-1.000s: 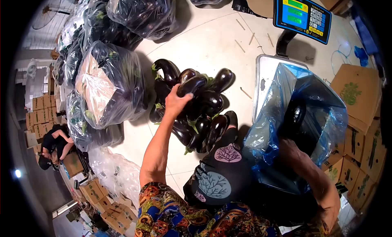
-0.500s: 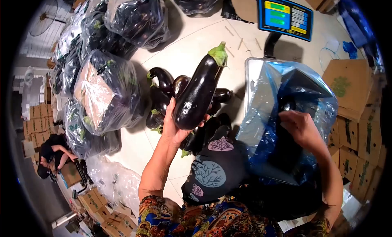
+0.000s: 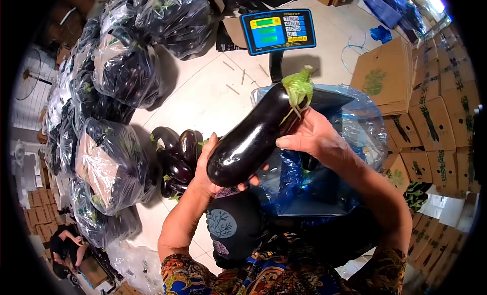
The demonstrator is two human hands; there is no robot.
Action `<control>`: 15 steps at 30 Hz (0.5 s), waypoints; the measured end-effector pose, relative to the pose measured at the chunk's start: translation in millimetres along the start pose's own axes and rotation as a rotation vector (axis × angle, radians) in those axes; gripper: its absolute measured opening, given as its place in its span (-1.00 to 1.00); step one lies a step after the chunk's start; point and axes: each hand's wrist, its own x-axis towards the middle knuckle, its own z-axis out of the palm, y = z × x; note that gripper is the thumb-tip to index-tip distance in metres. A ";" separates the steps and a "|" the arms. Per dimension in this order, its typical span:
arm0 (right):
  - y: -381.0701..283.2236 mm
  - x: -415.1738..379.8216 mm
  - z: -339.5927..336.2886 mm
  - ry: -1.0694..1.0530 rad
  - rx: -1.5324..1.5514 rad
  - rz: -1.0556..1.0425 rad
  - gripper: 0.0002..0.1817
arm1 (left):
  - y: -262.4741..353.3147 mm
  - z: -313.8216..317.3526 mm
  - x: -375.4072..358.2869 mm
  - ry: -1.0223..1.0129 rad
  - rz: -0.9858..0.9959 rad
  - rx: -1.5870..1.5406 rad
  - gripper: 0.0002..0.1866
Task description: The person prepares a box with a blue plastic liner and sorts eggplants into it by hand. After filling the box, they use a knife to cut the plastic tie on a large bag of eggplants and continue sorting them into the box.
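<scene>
Eggplant: one large eggplant [image 3: 253,135] at frame centre, lifted off the floor [image 3: 203,99], tilted, green stem end to upper right, blunt end to lower left.
Left hand: the left hand [image 3: 204,174] is curled part-way round the blunt end, thumb along the near-left side, fingertips showing past the underside.
Right hand: the right hand [image 3: 319,137] grips near the stem end, thumb on the skin; its other fingers are mostly hidden behind.
Blue bag: translucent blue bag [image 3: 362,125] right of centre, mouth wide, partly behind the right forearm; dark shape inside, mostly covered.
Scale: lit display [image 3: 278,32] at upper centre, just above the stem end; digits too small to read.
Loose pile: several eggplants [image 3: 177,152] left of the left hand, on the floor.
Packed bags: clear bags [image 3: 116,165] of eggplants stacked along the left and upper left.
Cartons: cardboard boxes [image 3: 439,120] stacked at right.
Co-worker: a person [image 3: 65,247] at lower left, well apart.
</scene>
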 end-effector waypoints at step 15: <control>-18.8 -11.7 -14.3 0.227 -0.123 -0.146 -0.31 | -10.1 20.7 36.4 0.229 -0.131 0.656 -0.06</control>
